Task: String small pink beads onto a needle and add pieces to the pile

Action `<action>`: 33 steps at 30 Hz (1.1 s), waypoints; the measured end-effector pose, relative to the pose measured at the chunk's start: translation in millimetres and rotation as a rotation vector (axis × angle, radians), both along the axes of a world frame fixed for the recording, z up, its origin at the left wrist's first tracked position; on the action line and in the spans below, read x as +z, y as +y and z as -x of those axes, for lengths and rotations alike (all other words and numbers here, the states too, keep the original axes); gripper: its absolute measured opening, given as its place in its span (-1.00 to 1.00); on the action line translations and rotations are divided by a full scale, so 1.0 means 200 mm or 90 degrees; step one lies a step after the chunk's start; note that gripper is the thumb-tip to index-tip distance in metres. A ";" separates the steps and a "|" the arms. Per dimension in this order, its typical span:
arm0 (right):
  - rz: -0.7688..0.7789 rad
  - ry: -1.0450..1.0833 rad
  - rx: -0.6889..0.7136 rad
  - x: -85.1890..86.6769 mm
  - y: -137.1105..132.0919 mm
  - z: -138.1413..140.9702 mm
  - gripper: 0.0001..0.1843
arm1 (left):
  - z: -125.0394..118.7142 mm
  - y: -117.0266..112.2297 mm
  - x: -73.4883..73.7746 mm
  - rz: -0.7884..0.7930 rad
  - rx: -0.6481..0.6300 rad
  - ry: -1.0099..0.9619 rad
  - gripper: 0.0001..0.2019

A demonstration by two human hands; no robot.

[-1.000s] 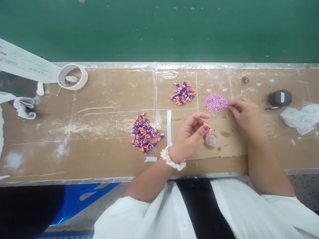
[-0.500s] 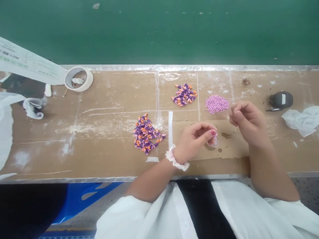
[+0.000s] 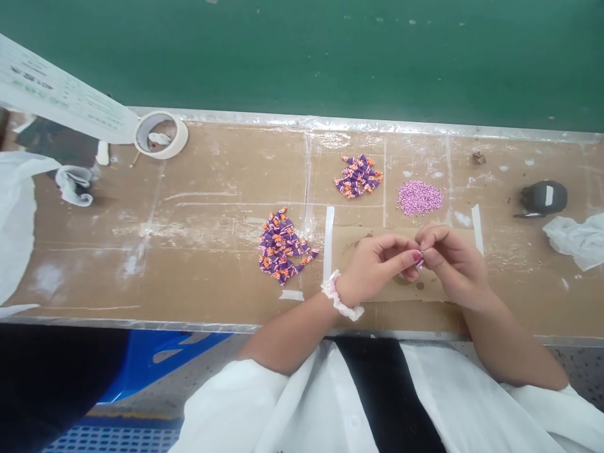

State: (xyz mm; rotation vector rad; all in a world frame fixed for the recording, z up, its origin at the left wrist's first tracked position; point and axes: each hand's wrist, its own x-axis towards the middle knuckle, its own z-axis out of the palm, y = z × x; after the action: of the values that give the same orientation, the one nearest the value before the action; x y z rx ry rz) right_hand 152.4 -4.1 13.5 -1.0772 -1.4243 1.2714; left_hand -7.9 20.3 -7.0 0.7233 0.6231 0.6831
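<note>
My left hand (image 3: pixel 380 264), with a white scrunchie (image 3: pixel 340 299) on its wrist, is closed in a pinch. A small pink-purple piece (image 3: pixel 419 263) shows at its fingertips, too small to name. Against those fingertips, my right hand (image 3: pixel 453 261) is pinched as well, and what lies between its fingers is hidden. Both hands are above a brown cardboard sheet (image 3: pixel 438 293) taped to the table. Beyond them lies a heap of small pink-purple beads (image 3: pixel 419 197). Purple cone-shaped pieces with orange figures form one pile (image 3: pixel 358 177) behind my left hand and a larger pile (image 3: pixel 283 248) to its left.
A roll of masking tape (image 3: pixel 177 141) stands at the far left, beside a printed sheet (image 3: pixel 61 94). At the right are a black rounded object (image 3: pixel 545 197) and crumpled white plastic (image 3: pixel 578 239). A green surface (image 3: pixel 302 56) borders the back of the table.
My right hand has moved left and down to meet my left hand at the fingertips. The pale loop under my left fingers no longer shows clearly. The view has shifted slightly.
</note>
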 end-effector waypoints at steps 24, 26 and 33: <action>-0.081 -0.059 -0.083 0.02 -0.06 0.01 -0.71 | 0.04 0.01 0.03 -0.245 0.021 0.181 -0.84; -0.075 -0.063 -0.076 0.03 -0.06 0.01 -0.69 | 0.04 0.01 0.03 -0.301 0.030 0.224 -0.85; -0.096 -0.112 -0.068 0.03 -0.06 0.00 -0.67 | 0.03 0.01 0.03 -0.480 0.080 0.274 -0.88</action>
State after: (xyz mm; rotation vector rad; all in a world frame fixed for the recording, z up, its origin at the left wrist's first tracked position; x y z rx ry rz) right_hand 152.4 -16.9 19.8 -1.1684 -1.5448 0.9969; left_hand -14.6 22.6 -0.8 1.5682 0.8109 0.8964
